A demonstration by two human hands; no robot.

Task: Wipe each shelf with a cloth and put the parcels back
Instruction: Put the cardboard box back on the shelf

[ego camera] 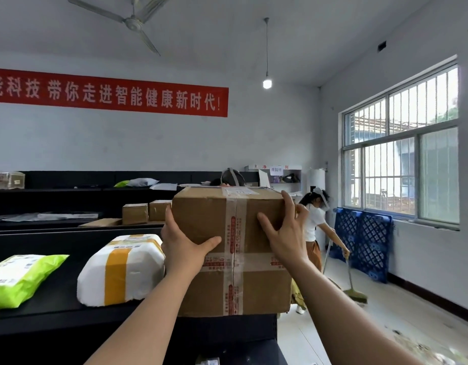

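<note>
1. Step in hand: this looks like the putting-back part of the task. A large brown cardboard box sealed with printed clear tape [254, 288] fills the centre of the frame. It stands upright at the right end of a long black shelf top [56, 314].
2. The left hand [185, 250] grips the box's left side. Its fingers wrap round the edge out of sight and its thumb lies across the front face.
3. The right hand [286, 233] grips the upper right corner, with the fingers hooked over the edge and the thumb spread on the front. Both forearms reach up from the bottom of the frame.
4. The box's base meets the shelf, but whether its full weight is down cannot be told.
5. Just left of the box, touching or nearly so, lies a white padded parcel banded with yellow tape [122, 270]. Further left is a lime-green plastic mailer [19, 277].
6. Next move, as a judgement: settle the box squarely on the shelf, clear of the right-hand edge, then let go with both hands. No cloth is in view.
</note>
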